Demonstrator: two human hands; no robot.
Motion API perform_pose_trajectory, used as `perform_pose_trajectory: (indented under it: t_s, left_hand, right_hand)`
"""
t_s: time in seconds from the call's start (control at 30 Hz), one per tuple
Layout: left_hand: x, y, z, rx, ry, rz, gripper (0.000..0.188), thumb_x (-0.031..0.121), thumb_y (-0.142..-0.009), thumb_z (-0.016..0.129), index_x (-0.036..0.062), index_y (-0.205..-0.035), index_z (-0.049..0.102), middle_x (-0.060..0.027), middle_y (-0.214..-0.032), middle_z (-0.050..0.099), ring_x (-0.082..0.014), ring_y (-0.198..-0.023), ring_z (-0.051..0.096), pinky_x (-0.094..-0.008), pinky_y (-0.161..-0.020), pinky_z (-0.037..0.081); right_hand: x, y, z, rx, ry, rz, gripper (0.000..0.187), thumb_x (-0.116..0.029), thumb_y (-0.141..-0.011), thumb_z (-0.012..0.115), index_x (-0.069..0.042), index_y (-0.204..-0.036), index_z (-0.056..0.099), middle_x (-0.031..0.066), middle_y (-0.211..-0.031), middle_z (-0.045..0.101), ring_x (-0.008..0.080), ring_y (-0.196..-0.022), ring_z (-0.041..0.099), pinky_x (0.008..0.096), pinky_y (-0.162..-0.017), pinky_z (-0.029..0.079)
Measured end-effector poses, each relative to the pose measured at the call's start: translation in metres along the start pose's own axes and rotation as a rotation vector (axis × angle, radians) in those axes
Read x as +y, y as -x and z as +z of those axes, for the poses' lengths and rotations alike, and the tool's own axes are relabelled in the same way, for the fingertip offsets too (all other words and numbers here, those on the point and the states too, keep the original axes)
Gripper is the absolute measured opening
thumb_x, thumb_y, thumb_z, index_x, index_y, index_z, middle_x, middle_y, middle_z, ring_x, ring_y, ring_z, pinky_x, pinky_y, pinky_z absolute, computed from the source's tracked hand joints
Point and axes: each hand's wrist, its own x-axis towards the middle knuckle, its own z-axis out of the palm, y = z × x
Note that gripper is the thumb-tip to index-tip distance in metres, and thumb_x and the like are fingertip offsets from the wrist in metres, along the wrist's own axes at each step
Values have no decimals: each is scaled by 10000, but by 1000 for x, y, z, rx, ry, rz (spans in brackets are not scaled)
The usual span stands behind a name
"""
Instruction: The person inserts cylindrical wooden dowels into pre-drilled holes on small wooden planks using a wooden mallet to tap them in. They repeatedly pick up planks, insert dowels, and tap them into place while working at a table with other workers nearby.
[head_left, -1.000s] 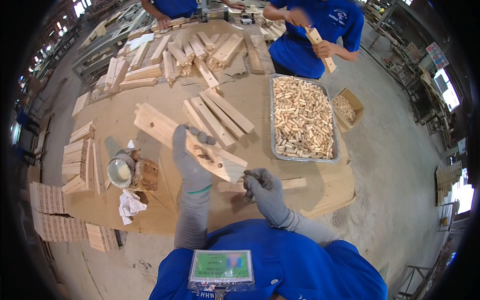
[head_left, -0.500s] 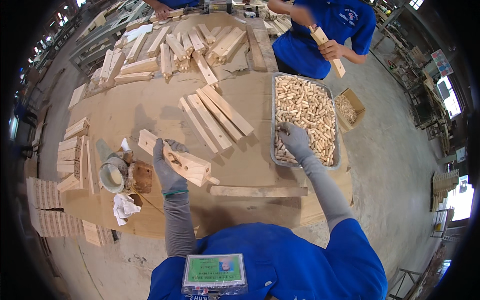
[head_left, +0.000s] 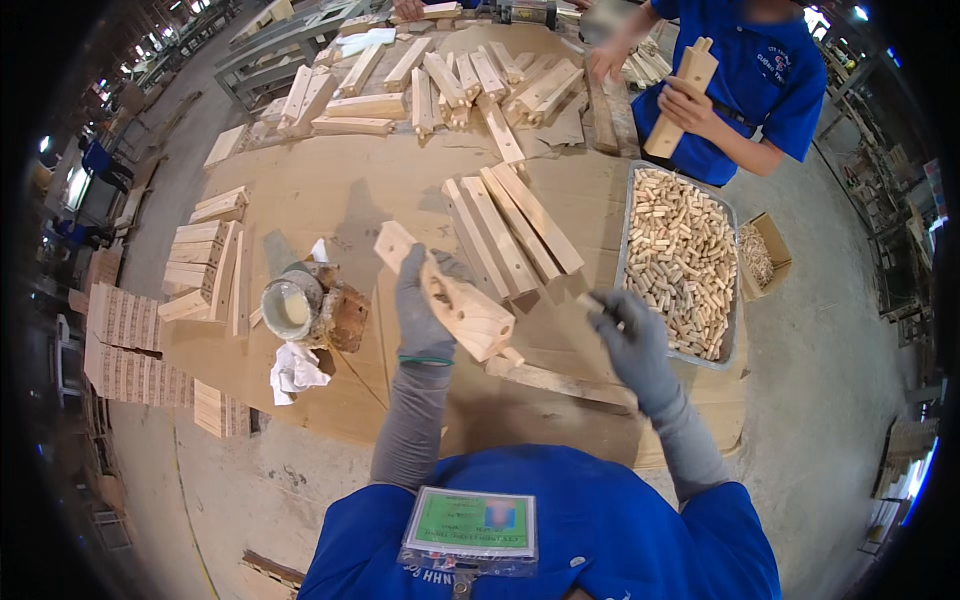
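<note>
My left hand (head_left: 424, 305), in a grey glove, is closed around a thick wooden leg piece (head_left: 468, 316) with drilled holes and a dark knot. From the near end of that piece sticks a dowel (head_left: 512, 356). My right hand (head_left: 636, 345), also gloved, is over the table between the leg piece and the dowel tray. Its fingers are pinched on a small pale wooden dowel (head_left: 585, 299), slightly blurred. The clear tray (head_left: 625, 235) is heaped with short wooden dowels (head_left: 680, 250). Several wooden strips (head_left: 515, 230) lie just beyond my hands.
At left are a glue pot (head_left: 290, 303), a white rag (head_left: 297, 370) and stacked wood pieces (head_left: 200, 255). More pieces (head_left: 455, 85) cover the table's far side. Beyond the tray, a co-worker (head_left: 745, 90) holds a wooden piece; a carton of shavings (head_left: 765, 255) sits beside the tray.
My right hand has come out of the dowel tray, back toward the leg piece, with a dowel in its fingers. My left hand keeps its hold. The whole view has shifted.
</note>
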Motion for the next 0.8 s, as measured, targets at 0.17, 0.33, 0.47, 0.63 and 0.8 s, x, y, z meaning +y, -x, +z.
perform_pose_trajectory:
  t_s: [0.17,0.33,0.47,0.63,0.8]
  left_hand:
    - [-1,21,20,-56,101,-134,158,276,-885,559,126,-932,569,-5,-773,580,-161,-696,591,-297,-665,510]
    - [-2,30,13,-156,162,-80,168,277,-883,558,138,-977,573,-3,-812,585,-166,-746,593,-315,-675,507]
    - [3,40,25,-152,242,-6,171,285,-894,541,144,-985,572,1,-821,574,-160,-770,583,-313,-693,496]
    - [4,48,33,-249,209,194,166,293,-897,537,135,-945,553,2,-831,554,-145,-778,562,-305,-709,479]
    - [11,55,42,-202,165,176,158,290,-893,546,133,-911,532,-1,-828,544,-143,-763,557,-300,-701,474]
  right_hand:
    - [-50,27,8,-12,22,-467,239,-159,-786,682,-46,-992,640,122,-782,591,239,-642,566,338,-582,448]
    - [-79,34,2,-93,-177,-39,178,-146,-799,658,-10,-911,685,133,-715,605,221,-640,590,321,-586,453]
    - [-70,48,23,51,-424,192,182,-127,-853,612,28,-934,662,102,-758,639,137,-696,613,272,-622,472]
    - [-63,52,44,210,-552,189,177,-96,-900,551,49,-986,603,84,-838,650,105,-759,592,242,-697,481]
    - [-62,53,45,156,-603,274,152,-97,-924,517,32,-987,569,9,-808,570,53,-731,476,198,-667,408]
